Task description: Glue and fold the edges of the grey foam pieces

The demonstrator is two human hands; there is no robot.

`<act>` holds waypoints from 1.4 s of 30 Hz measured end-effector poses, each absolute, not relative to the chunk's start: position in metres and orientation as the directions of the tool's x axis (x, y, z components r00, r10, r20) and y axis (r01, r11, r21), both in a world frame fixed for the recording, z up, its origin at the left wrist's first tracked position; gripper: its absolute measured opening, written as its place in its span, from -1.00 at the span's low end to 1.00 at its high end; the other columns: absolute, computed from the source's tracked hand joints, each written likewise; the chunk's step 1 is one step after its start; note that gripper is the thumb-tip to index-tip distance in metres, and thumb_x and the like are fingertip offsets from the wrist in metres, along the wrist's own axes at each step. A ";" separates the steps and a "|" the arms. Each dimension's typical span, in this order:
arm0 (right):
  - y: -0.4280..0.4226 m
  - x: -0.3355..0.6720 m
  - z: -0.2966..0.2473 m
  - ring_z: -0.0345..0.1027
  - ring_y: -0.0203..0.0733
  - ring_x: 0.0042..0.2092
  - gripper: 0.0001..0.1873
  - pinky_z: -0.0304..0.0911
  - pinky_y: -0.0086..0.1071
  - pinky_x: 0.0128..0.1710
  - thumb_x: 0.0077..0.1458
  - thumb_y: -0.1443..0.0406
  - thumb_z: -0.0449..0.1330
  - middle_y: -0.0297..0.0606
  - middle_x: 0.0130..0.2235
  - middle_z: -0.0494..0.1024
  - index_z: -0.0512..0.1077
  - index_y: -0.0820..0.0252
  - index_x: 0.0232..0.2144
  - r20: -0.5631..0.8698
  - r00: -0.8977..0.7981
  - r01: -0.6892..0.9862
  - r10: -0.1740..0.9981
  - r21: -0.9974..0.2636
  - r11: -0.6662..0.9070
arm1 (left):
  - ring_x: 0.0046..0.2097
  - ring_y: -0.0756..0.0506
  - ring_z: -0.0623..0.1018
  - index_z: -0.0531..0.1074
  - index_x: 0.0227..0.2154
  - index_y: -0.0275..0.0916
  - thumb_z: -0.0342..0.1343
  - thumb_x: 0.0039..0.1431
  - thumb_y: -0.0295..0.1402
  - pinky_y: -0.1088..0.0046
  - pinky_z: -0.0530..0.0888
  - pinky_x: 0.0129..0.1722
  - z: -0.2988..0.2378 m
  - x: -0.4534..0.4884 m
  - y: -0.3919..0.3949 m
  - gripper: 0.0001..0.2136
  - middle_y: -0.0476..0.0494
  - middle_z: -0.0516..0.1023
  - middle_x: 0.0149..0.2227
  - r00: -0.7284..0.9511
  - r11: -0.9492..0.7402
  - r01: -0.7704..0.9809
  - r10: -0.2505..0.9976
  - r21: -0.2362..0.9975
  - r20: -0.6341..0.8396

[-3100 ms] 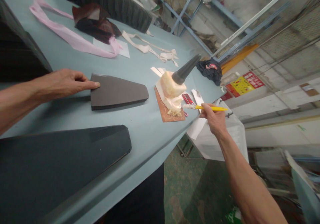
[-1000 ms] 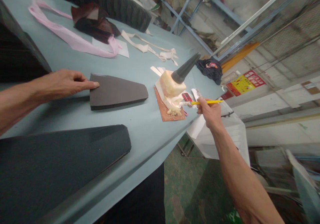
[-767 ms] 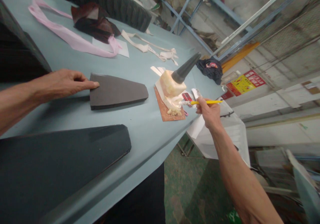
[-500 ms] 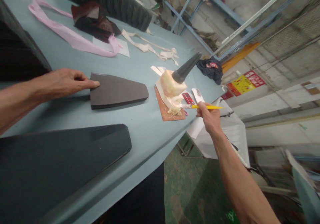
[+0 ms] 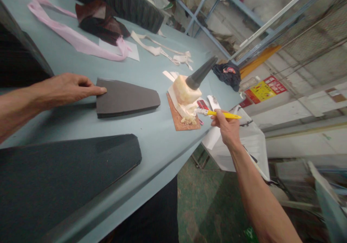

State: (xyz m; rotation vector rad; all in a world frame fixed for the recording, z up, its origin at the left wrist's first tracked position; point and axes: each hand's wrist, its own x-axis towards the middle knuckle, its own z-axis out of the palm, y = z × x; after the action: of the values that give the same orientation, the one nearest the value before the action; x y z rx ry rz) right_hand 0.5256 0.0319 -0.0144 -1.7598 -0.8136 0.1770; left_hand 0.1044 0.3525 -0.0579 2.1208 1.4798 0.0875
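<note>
My left hand pinches the wide end of a dark grey tapered foam-like piece, thumb on top and the other fingers mostly hidden. In my right hand is a paintbrush with a yellow handle, its bristles pale and coated. The bristle end is at the opening of a cream, glue-crusted container lying tilted on a brown board. A black cone-shaped spout sticks up from this container.
A larger black tapered piece lies nearest me on the blue-covered table. Farther back are a pink strip, dark cloth, cream ribbon and a long stack of black pieces. A white-topped table stands right.
The brush has tilted, its bristle end lifting slightly and its handle staying in my right hand. My left hand keeps its hold on the grey piece.
</note>
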 end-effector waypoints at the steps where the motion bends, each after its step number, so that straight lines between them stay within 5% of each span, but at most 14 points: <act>1: 0.031 0.525 -0.015 0.39 -0.36 -0.54 -0.33 0.41 -0.43 -0.50 -0.06 -0.22 0.53 -0.32 -0.42 0.64 0.63 0.21 -0.18 0.267 0.746 0.428 0.610 -0.894 -0.132 | -0.13 -0.28 0.57 0.60 -0.16 -0.19 0.02 -0.02 0.34 0.27 0.39 -0.09 -0.058 0.104 0.353 -0.31 -0.20 0.63 -0.15 0.397 -0.251 0.847 0.884 0.468 -0.245; 25: 0.022 0.528 -0.020 0.38 -0.37 -0.51 -0.33 0.40 -0.44 -0.47 0.00 -0.23 0.49 -0.39 -0.40 0.62 0.59 0.11 -0.09 0.233 0.679 0.406 0.696 -0.909 -0.091 | -0.10 -0.30 0.61 0.62 -0.14 -0.19 0.02 0.02 0.36 0.27 0.41 -0.11 -0.060 0.100 0.355 -0.29 -0.22 0.69 -0.14 0.411 -0.265 0.842 0.879 0.470 -0.241; 42: 0.016 0.523 -0.025 0.37 -0.36 -0.50 -0.37 0.35 -0.43 -0.46 0.02 -0.27 0.45 -0.38 -0.43 0.59 0.59 0.12 -0.25 0.197 0.638 0.421 0.744 -0.899 -0.123 | -0.07 -0.33 0.61 0.62 -0.15 -0.18 0.05 0.03 0.35 0.23 0.42 -0.05 -0.063 0.100 0.358 -0.31 -0.24 0.69 -0.14 0.413 -0.264 0.834 0.881 0.485 -0.230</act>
State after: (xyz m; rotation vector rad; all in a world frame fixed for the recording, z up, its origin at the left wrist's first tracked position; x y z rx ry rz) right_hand 0.5228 0.0157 -0.0252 -1.7510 -0.9477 0.3643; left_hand 0.0999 0.3576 -0.0627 2.1327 1.4510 0.1162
